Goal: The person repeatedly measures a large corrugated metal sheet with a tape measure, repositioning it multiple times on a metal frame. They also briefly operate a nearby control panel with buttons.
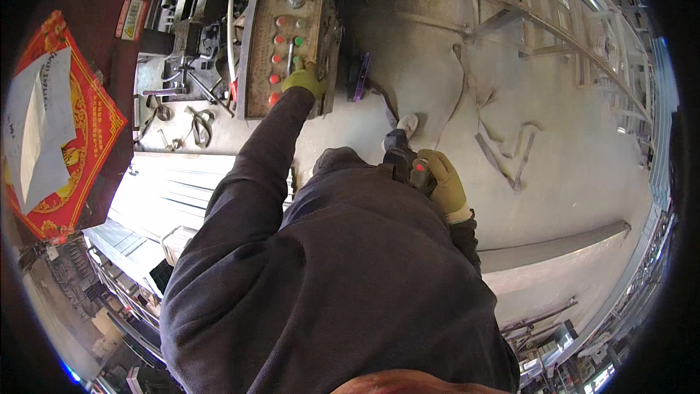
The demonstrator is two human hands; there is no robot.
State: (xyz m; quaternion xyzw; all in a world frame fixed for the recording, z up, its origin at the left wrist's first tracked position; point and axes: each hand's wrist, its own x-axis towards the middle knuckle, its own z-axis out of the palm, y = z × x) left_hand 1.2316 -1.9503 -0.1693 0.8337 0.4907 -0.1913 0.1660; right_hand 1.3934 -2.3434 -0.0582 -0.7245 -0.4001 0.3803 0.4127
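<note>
Several red buttons point(275, 59) run down the left part of the panel point(316, 11), between its top edge and its bottom left corner; a green button point(299, 41) sits to their right. The left hand point(305, 80), gloved, is over the panel's lower right part — fingers reaching up beside the lever point(290, 53), though I cannot tell whether they grasp it. The right hand point(443, 181), also gloved, is well apart from the panel, its fingers curled round a dark tool point(420, 174) with a red spot. To its right, a bent strap point(493, 157) lies on the floor point(583, 153). Past the panel's left edge — well apart from it — a red sheet point(98, 117) bears white paper point(55, 87).
</note>
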